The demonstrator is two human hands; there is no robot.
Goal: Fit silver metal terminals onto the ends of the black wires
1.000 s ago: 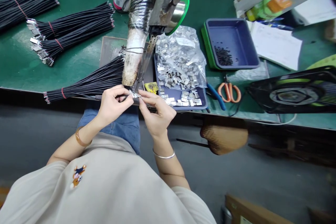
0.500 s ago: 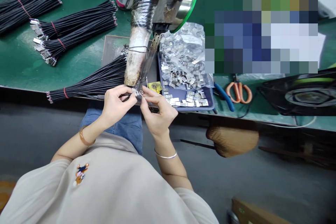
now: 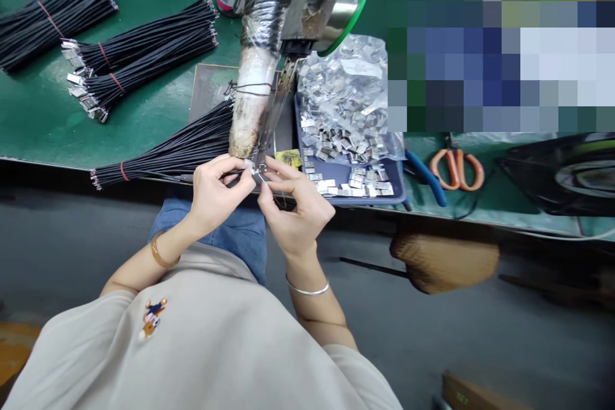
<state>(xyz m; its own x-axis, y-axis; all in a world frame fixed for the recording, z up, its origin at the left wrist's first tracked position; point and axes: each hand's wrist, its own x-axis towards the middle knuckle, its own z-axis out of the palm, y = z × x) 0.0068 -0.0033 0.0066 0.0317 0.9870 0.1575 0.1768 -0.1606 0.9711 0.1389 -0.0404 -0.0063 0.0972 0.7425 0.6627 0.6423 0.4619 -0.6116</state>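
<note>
My left hand (image 3: 216,191) is closed in a pinch on the end of a black cable at the table's front edge. A small shiny metal piece (image 3: 254,166) shows at its fingertips. Close by on the right, my right hand (image 3: 298,208) has thumb and forefinger pinched together by that piece; a thin pale bit shows at the tips, too small to name. Just above both hands are the white-wrapped end of a flexible duct (image 3: 250,102) and a metal fixture with thin prongs (image 3: 276,112). A tied bundle of black cables (image 3: 180,141) lies to the left.
A blue tray (image 3: 400,189) at right holds metal connector shells (image 3: 358,191) and a plastic bag (image 3: 343,86) of more. Orange-handled pliers (image 3: 456,170) and a blue handle (image 3: 427,178) lie beyond. A green-rimmed solder spool (image 3: 343,16) hangs above. More cable bundles (image 3: 144,41) lie far left.
The view has shifted slightly, so most things sit a little further right. Both hands stay together at the same spot, with only small finger movement.
</note>
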